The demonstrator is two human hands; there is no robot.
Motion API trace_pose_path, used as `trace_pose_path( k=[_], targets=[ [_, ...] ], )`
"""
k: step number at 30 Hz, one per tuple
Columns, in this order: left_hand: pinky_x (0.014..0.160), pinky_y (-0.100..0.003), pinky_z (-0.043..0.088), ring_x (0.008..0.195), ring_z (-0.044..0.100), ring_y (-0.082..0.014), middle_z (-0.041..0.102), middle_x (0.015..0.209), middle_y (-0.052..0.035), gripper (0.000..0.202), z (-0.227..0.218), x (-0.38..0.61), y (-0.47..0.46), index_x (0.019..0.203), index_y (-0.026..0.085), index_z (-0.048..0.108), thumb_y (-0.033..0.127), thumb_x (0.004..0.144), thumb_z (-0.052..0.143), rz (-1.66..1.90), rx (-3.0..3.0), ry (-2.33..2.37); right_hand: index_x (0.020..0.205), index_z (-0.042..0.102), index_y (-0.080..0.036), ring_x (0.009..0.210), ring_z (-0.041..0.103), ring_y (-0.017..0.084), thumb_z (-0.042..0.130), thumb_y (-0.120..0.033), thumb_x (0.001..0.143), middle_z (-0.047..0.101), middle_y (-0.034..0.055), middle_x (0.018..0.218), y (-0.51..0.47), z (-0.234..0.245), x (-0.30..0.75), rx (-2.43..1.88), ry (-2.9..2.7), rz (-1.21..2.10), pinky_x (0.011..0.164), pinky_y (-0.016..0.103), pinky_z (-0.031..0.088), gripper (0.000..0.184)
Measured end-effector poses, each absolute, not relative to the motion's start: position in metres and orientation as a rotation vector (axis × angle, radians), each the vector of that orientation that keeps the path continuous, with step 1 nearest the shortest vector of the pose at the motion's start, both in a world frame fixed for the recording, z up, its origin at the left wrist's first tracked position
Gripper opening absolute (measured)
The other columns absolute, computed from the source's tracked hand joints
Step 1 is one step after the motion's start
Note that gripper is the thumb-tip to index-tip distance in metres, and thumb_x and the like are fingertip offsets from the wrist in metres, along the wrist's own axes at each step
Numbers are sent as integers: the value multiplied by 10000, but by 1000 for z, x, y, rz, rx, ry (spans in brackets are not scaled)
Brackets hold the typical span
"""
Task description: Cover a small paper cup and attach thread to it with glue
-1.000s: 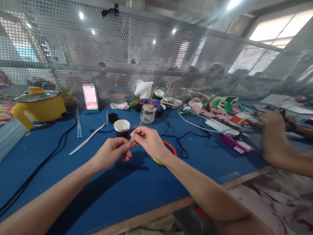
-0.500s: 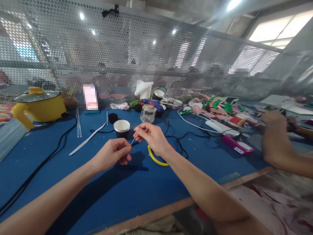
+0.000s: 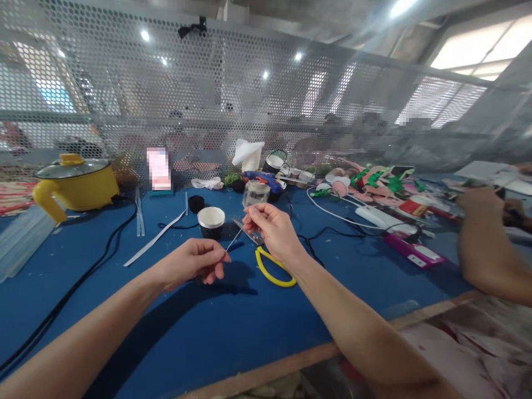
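Note:
A thin, pale wire-like strand [image 3: 237, 235] runs slantwise between my two hands above the blue table. My left hand [image 3: 194, 260] pinches its lower end between thumb and fingertips. Higher up and to the right, my right hand [image 3: 270, 227] grips the other end with its fingers pressed together. Just beyond my left hand stands a black cup with a white inside and rim [image 3: 211, 218]. Scissors with yellow handles [image 3: 274, 279] lie under my right hand, partly hidden by it.
At left are a yellow electric pot [image 3: 83, 185] and a black cable [image 3: 102, 255]. A white strip [image 3: 153, 241], a glass jar [image 3: 255, 194] and a blue glue gun [image 3: 265, 178] lie ahead. To the right are a purple box [image 3: 411, 250] and another person's arm [image 3: 482, 244].
My right hand has moved slightly up and away from my left, so more of the strand shows between them. More of the scissors has come into sight. The view has shifted a little.

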State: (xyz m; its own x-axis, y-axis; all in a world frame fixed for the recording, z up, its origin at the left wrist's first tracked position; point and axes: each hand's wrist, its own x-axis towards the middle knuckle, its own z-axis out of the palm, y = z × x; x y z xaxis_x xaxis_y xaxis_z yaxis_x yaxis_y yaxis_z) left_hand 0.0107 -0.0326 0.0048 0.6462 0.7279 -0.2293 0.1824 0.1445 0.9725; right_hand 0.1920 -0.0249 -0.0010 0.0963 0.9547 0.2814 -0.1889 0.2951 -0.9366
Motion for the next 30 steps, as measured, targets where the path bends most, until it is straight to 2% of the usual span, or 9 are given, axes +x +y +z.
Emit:
trace_pose_path(
  k=[5,12,18,25,28,30],
  targets=[
    [437,-172,308,439,466,-44,566,558,10,261,4,10,-33,706,118,544,378,725,559,484,1361,806,754,563,-151,515,530,63,600,-323,691,579,-21,607,-28,0,190,-866,-1106,1081,510,203,433,188],
    [426,-165,284,450,452,-42,544,546,21,274,2,13,-34,662,121,521,385,719,568,595,1416,897,700,551,-137,542,535,75,595,-272,702,568,-17,591,-39,-8,177,-943,-1516,1229,537,219,431,142],
    [455,-183,303,455,456,-49,546,552,11,251,-3,12,-33,689,121,527,362,711,593,538,1212,728,727,555,-138,543,506,63,575,-258,725,559,-21,622,-42,-4,178,-883,-1561,1262,554,220,422,122],
    [444,-177,261,468,412,-42,507,531,33,272,1,16,-37,643,134,502,387,722,562,586,1348,856,695,561,-136,550,508,70,586,-238,719,554,-14,621,-41,-3,179,-887,-1559,1230,563,226,426,108],
    [438,-183,267,455,399,-45,516,534,21,311,4,17,-38,626,130,508,415,750,503,585,1476,901,689,549,-153,550,508,71,584,-277,730,554,-18,620,-46,10,187,-735,-1415,1265,536,217,418,136],
    [465,-186,310,493,431,-51,560,637,3,250,4,21,-40,715,131,543,380,726,543,648,1546,899,676,522,-170,551,497,65,560,-309,753,541,-29,630,-53,22,189,-528,-1250,1319,503,200,403,163]
  ],
)
